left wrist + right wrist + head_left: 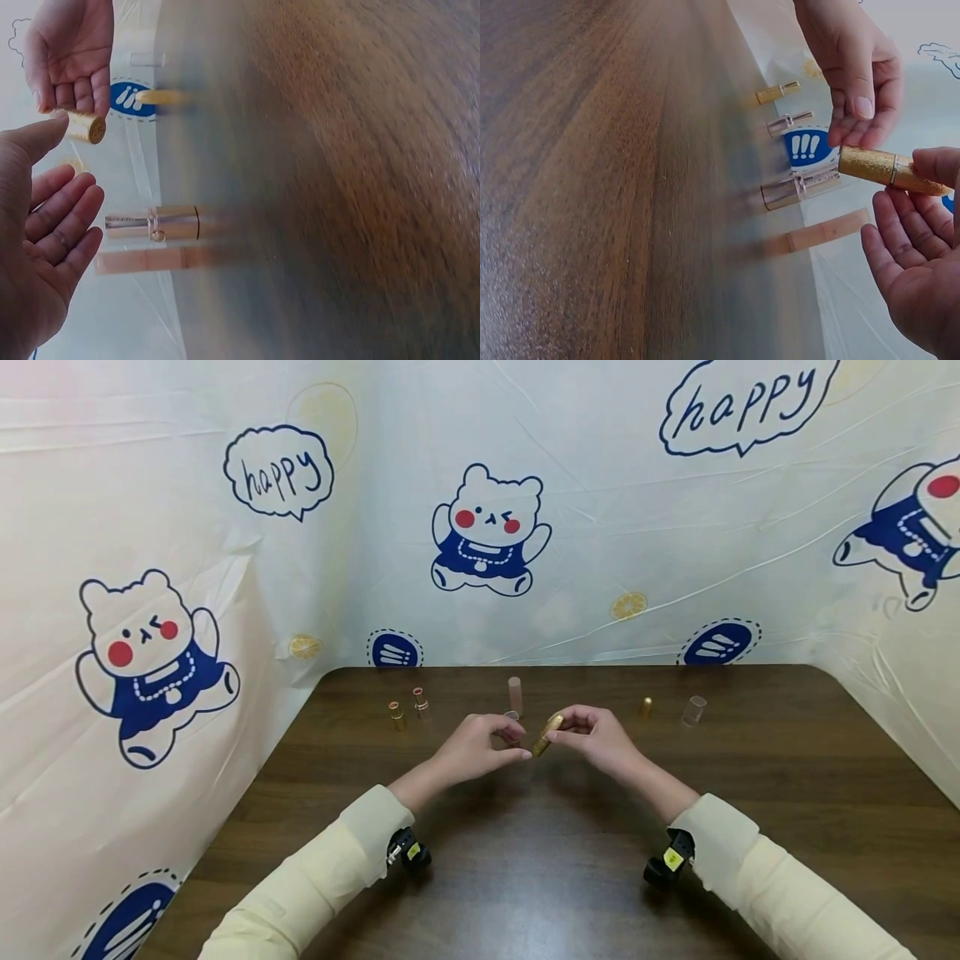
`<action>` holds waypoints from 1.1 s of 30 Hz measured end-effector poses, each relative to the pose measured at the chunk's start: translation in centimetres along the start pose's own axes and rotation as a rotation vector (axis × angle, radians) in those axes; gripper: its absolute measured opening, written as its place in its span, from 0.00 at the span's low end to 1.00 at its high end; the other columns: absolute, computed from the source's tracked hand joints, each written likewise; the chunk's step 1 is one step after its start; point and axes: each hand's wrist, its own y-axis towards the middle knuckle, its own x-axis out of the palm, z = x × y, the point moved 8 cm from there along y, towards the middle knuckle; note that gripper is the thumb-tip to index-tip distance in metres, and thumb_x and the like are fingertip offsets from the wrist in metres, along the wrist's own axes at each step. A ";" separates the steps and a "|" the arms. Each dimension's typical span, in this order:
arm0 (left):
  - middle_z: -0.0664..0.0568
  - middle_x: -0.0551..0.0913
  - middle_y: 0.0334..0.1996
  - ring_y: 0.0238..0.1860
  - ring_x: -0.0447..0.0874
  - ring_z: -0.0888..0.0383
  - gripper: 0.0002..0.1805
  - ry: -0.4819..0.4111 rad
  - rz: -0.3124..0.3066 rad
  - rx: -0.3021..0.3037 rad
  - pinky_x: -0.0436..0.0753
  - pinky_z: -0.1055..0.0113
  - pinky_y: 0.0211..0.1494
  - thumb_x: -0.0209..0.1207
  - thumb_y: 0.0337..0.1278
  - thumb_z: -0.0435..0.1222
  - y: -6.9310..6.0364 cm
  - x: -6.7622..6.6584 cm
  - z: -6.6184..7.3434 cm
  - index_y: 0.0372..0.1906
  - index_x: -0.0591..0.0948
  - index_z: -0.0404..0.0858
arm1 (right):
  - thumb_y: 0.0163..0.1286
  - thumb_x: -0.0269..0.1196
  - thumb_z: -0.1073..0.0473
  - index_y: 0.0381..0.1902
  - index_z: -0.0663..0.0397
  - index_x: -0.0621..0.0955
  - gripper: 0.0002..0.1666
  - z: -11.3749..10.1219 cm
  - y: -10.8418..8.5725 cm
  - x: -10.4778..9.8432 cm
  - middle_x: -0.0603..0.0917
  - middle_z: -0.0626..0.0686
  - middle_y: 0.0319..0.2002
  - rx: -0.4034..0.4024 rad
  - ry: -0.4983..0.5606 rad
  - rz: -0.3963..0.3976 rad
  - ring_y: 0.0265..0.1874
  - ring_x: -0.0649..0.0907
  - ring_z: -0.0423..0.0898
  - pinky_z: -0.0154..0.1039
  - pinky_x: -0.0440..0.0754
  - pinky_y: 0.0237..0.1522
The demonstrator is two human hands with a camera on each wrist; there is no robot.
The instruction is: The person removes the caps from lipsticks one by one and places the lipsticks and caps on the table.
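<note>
A gold, textured lipstick tube (547, 736) is held tilted above the table, pinched between the thumb and fingers of my right hand (600, 739). In the right wrist view the closed lipstick tube (889, 169) shows a seam ring around its middle. My left hand (480, 747) is just left of its lower end, fingers loosely bent and holding nothing. The left thumb (37, 139) overlaps the tube's edge in the left wrist view; whether it touches cannot be told. Behind the hands stand a pink tube (515, 695) and a rose-gold lipstick (799, 189), mostly hidden in the head view.
Two uncapped lipsticks, one gold (397, 717) and one rose-gold (421, 702), stand at the table's back left. At the back right are a small gold piece (647, 707) and a clear cap (693, 711). A printed curtain (585, 552) hangs behind the wooden table (525, 877).
</note>
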 end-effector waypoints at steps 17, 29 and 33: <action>0.58 0.85 0.33 0.35 0.81 0.66 0.11 0.021 -0.021 0.033 0.82 0.59 0.43 0.68 0.56 0.41 0.7 1.4 0.8 0.40 0.85 0.40 | 0.64 0.68 0.62 0.43 0.64 0.81 0.12 0.0 -0.1 0.7 0.84 0.55 0.39 -0.009 0.040 -0.025 0.40 0.83 0.53 0.54 0.79 0.46; 0.61 0.83 0.30 0.31 0.78 0.66 0.09 0.096 -0.053 0.048 0.78 0.71 0.35 0.67 0.57 0.43 0.9 1.8 1.1 0.37 0.85 0.42 | 0.64 0.68 0.61 0.43 0.63 0.81 0.13 -0.3 -0.3 1.0 0.83 0.55 0.39 -0.013 0.033 -0.049 0.38 0.82 0.49 0.49 0.81 0.44; 0.61 0.83 0.29 0.29 0.78 0.66 0.09 0.120 -0.062 0.039 0.78 0.71 0.34 0.67 0.58 0.43 1.0 2.0 1.0 0.36 0.85 0.42 | 0.65 0.68 0.61 0.43 0.63 0.81 0.13 -0.4 -0.5 1.1 0.83 0.55 0.38 -0.026 0.023 -0.058 0.37 0.82 0.48 0.48 0.81 0.43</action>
